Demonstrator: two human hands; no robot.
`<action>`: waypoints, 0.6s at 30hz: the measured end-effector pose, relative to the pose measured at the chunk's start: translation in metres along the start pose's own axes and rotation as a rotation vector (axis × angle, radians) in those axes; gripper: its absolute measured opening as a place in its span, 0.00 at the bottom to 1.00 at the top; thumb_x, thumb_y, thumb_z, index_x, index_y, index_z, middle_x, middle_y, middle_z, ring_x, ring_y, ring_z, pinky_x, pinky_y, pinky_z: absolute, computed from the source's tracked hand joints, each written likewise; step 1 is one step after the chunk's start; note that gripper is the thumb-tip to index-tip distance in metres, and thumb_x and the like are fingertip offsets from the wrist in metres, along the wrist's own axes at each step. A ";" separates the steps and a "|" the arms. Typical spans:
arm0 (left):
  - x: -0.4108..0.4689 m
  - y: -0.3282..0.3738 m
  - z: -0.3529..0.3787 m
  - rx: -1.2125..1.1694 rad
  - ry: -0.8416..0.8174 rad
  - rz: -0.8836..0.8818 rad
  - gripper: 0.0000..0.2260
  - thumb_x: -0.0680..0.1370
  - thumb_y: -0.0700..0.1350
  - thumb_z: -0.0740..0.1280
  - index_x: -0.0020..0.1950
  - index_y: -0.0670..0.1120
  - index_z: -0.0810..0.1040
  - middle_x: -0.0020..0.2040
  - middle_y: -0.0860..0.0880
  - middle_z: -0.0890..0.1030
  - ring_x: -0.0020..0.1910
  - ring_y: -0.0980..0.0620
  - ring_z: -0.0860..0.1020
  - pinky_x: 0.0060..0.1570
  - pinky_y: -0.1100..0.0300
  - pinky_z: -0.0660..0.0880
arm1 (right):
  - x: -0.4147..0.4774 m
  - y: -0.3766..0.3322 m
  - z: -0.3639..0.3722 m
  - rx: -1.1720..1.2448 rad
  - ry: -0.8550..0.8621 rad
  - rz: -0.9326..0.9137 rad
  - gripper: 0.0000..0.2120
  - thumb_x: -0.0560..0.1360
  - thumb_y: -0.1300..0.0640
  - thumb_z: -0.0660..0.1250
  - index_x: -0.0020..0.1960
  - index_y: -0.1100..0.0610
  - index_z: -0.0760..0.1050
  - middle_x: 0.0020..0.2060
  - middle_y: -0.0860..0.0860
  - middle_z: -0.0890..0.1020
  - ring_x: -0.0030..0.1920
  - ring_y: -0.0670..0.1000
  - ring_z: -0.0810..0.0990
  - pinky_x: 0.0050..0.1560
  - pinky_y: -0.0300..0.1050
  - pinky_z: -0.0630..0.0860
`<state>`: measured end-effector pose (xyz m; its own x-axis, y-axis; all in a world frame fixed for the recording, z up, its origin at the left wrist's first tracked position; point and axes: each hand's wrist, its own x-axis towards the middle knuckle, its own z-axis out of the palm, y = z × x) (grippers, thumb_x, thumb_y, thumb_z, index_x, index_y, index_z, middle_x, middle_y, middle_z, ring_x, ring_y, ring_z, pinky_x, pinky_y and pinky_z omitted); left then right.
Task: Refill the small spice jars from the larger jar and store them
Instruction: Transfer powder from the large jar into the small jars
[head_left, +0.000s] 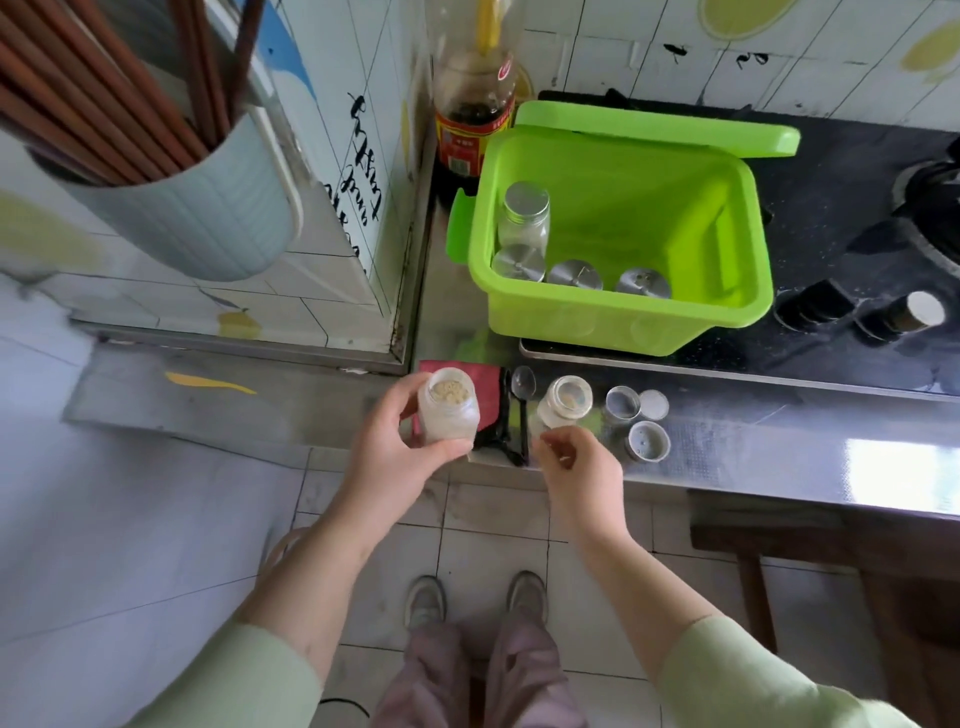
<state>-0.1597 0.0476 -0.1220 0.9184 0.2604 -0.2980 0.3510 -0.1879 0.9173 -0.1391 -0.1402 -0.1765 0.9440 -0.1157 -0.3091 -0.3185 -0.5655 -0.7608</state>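
**Hands.** L hand (395, 457): fingers and thumb wrapped round the larger jar (448, 410), held upright just over the desk (779, 452) front edge. Jar has no lid; pale granules visible at the mouth. R hand (576, 467): fingers curled, tips at the lower part of the small jar (563, 405). Cannot tell whether it actually grips the jar or only touches it.

**Task items.** Small jar stands upright on the desk, lid off, a little pale content inside. Three loose lids (648, 441) lie just to its right, close together. Spoon (522, 387) w/ black handle lies btwn the two jars, bowl pointing away from the person. Red cloth (488, 395) lies under and behind the larger jar.

**Storage.** Green bin (597, 317) sits behind, partly on the stove (857, 208) edge. Inside, along its left and near walls: one tall jar w/ metal lid (524, 215), plus three more metal-lidded jars (575, 274) in a row.

**Other.** Dark sauce bottle (475, 114) in the corner behind the bin. Chopstick holder (197, 208) on the left wall.
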 end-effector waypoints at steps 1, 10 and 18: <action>0.000 -0.001 -0.001 -0.010 0.013 -0.009 0.29 0.66 0.35 0.77 0.64 0.51 0.74 0.57 0.57 0.78 0.49 0.74 0.75 0.43 0.81 0.68 | 0.003 0.005 0.003 -0.016 -0.001 0.035 0.04 0.75 0.51 0.68 0.45 0.51 0.76 0.37 0.42 0.80 0.42 0.47 0.78 0.37 0.32 0.67; -0.002 -0.006 -0.008 -0.005 0.050 -0.027 0.30 0.64 0.38 0.78 0.62 0.55 0.74 0.60 0.57 0.78 0.56 0.65 0.76 0.49 0.73 0.70 | 0.018 0.007 0.026 -0.164 -0.013 0.185 0.07 0.73 0.47 0.69 0.43 0.50 0.74 0.40 0.45 0.80 0.43 0.50 0.78 0.40 0.44 0.73; -0.004 0.007 -0.009 0.015 0.022 -0.026 0.28 0.65 0.37 0.77 0.59 0.58 0.74 0.58 0.60 0.78 0.57 0.65 0.75 0.51 0.69 0.70 | 0.005 -0.006 0.013 -0.122 -0.063 0.154 0.04 0.72 0.50 0.68 0.42 0.50 0.76 0.38 0.44 0.80 0.42 0.48 0.78 0.38 0.43 0.72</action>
<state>-0.1629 0.0538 -0.1114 0.9049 0.2859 -0.3153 0.3770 -0.1948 0.9055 -0.1341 -0.1269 -0.1809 0.8766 -0.1595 -0.4540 -0.4418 -0.6405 -0.6281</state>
